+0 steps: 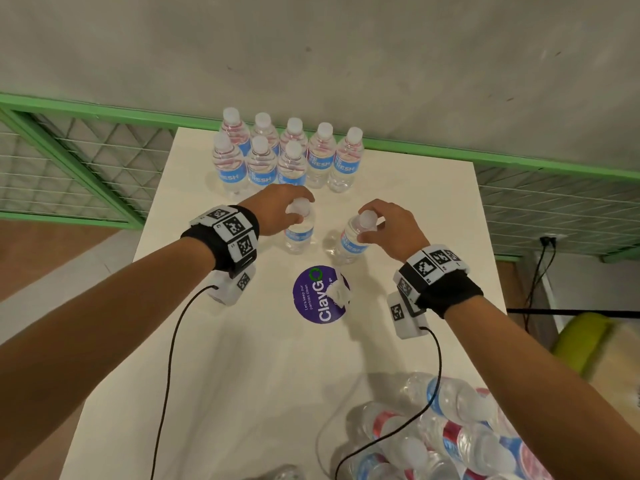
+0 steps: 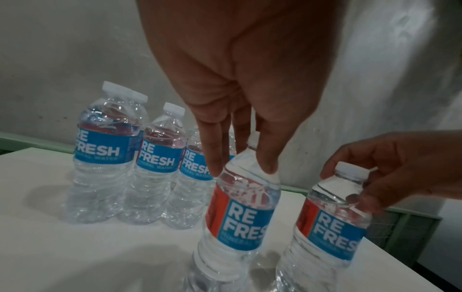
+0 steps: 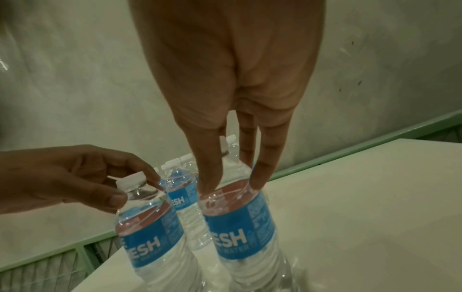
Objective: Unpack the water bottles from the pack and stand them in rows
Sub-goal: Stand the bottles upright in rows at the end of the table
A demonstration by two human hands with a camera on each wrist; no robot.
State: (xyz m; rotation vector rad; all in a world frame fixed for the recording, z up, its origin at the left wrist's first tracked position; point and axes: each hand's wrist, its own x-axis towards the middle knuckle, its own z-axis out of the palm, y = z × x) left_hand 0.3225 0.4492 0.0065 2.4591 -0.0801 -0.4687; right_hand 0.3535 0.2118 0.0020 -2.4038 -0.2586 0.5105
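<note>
Two clear water bottles with blue labels and white caps are in my hands over the middle of the white table [image 1: 433, 202]. My left hand [image 1: 294, 211] [image 2: 241, 168] grips the left bottle [image 1: 298, 233] [image 2: 240, 217] by its shoulder from above. My right hand [image 1: 372, 223] [image 3: 232, 184] grips the right bottle [image 1: 353, 242] [image 3: 240, 233] the same way; it leans slightly. Both bases are at or just above the tabletop. Several bottles [image 1: 287, 157] stand in two rows at the far edge. The torn pack [image 1: 450, 441], with several bottles lying in it, is at the near right.
A round purple sticker [image 1: 317, 296] with a scrap of white on it lies on the table behind the held bottles. A green metal frame with wire mesh [image 1: 69, 161] runs behind and beside the table. Cables hang from both wrists.
</note>
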